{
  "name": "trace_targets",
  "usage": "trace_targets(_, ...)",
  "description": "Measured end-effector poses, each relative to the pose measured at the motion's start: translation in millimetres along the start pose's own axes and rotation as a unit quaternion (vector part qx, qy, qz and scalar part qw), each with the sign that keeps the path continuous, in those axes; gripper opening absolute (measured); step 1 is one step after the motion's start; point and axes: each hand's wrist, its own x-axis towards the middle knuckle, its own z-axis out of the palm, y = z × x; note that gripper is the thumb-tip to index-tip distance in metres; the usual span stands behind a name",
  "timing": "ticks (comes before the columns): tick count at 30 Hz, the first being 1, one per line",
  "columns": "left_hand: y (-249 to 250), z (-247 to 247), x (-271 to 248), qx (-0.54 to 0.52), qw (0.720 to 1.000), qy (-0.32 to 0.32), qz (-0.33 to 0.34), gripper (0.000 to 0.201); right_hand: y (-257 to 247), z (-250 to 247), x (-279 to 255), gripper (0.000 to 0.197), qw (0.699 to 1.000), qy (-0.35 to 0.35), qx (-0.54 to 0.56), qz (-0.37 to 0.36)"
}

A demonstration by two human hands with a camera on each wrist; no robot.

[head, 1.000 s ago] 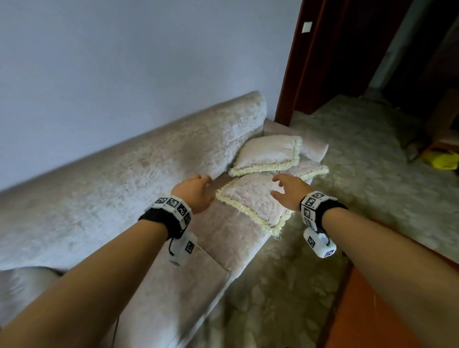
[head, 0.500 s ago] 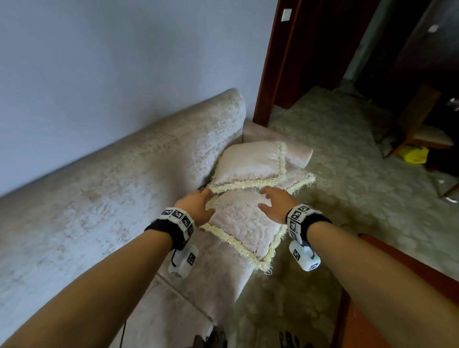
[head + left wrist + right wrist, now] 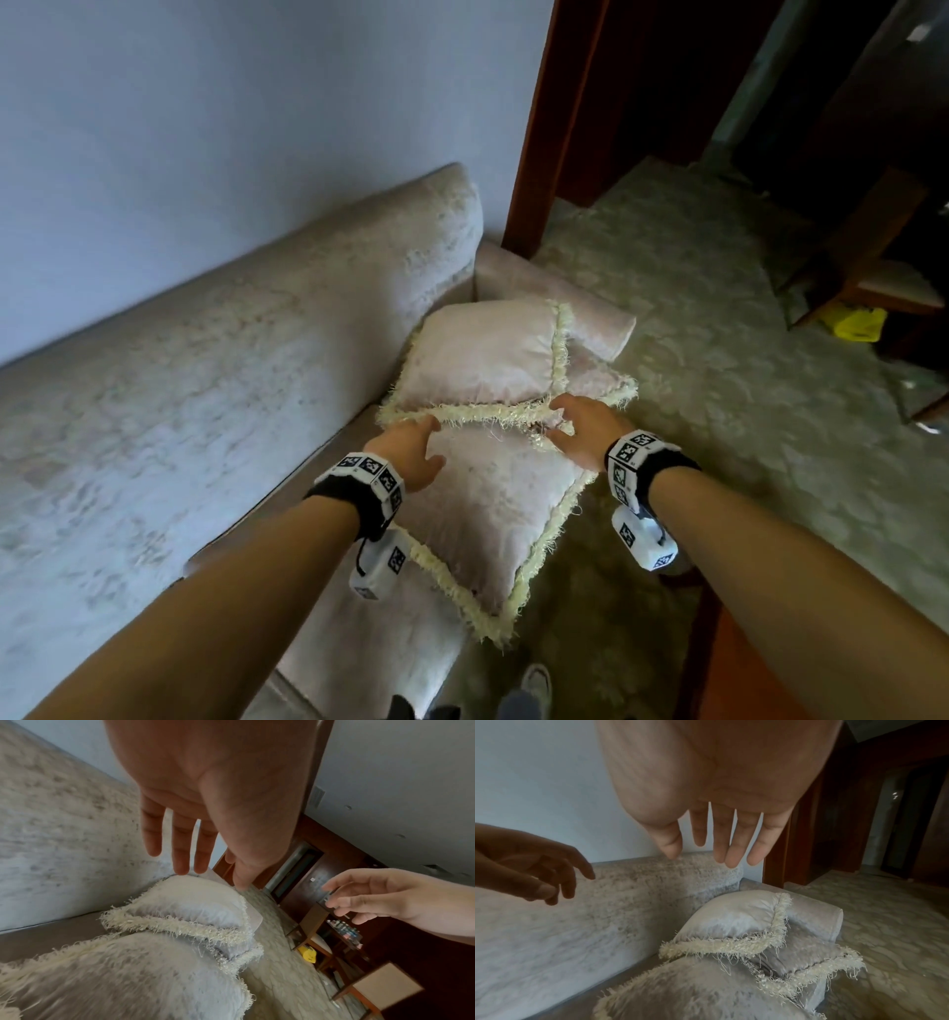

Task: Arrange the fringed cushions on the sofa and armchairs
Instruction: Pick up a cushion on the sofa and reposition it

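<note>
Both hands have come forward to the far edge of the near cushion [image 3: 493, 509]; left hand [image 3: 411, 452] and right hand [image 3: 585, 426] hover open, holding nothing. Overhanging the sofa [image 3: 205, 370] seat, it may slide off. Pale, cream-fringed, two cushions piled behind.

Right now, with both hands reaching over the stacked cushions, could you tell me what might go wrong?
1. The near cushion overhangs the sofa seat's front edge; a nudge could tip it onto the carpet.
2. The top cushion leans on others; lifting it may shift those beneath.
3. Neither the left hand nor the right hand grips anything yet.
</note>
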Motion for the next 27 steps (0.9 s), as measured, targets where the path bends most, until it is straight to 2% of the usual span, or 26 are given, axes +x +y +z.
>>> trace_targets(5,13.0,35.7,60.3,-0.012,0.995,-0.018,-0.094,0.054,56.0,13.0,87.9,0.042,0.996,-0.08,0.034,-0.028)
trace_targets(11,16.1,81.9,91.9,-0.025,0.979,-0.042,-0.197,0.06,96.1,55.1,161.2,0.041,0.981,-0.179,0.028,-0.068)
trace_targets(19,-29.9,159.1,130.0,-0.03,0.948,-0.102,-0.301,0.066,115.0,122.4,238.2,0.043,0.956,-0.275,-0.012,-0.106)
trace_targets(24,-59.6,222.9,155.2,-0.088,0.921,-0.184,-0.332,0.089,135.7,176.1,288.3,0.058,0.941,-0.333,-0.021,-0.063)
trace_targets(27,-73.1,253.0,167.7,-0.141,0.907,-0.187,-0.349,0.109,143.9,207.3,318.9,0.057,0.924,-0.38,-0.039,-0.012)
